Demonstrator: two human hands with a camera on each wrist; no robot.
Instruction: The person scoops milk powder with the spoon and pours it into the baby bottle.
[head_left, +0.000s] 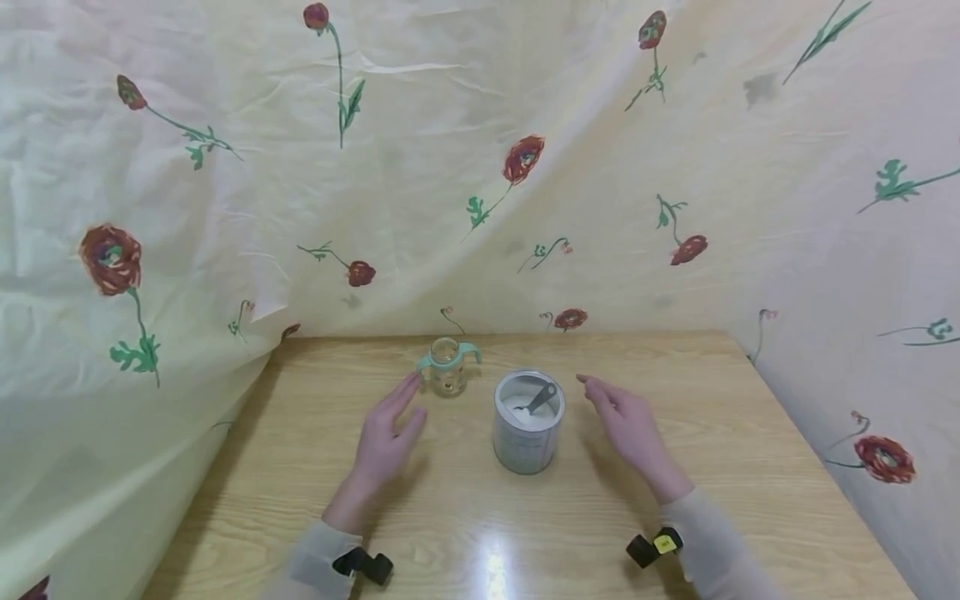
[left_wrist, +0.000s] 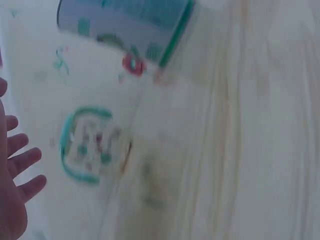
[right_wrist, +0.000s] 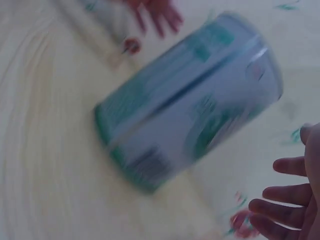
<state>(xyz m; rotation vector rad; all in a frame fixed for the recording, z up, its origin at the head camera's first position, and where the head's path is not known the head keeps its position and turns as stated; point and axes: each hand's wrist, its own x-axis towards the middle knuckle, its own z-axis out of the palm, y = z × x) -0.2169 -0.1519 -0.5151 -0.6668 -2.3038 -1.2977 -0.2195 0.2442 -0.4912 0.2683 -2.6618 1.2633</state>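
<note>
A tall open can (head_left: 517, 450) of white powder stands near the middle of the table, with a grey scoop (head_left: 542, 398) stuck into the powder. Behind it and to the left is a small clear baby bottle (head_left: 448, 382) with a turquoise collar and two handles, its top uncovered. My left hand (head_left: 384, 440) is held over the table with fingers extended, its fingertips right by the bottle's left handle in the head view. On the can's other side my right hand (head_left: 624, 423) hovers with loosely bent fingers, apart from the can. Both hands hold nothing.
The wooden table (head_left: 750, 433) ends at the back against a cream cloth (head_left: 420, 192) printed with red poppies, which also hangs along both sides. Black straps with small devices sit on both wrists.
</note>
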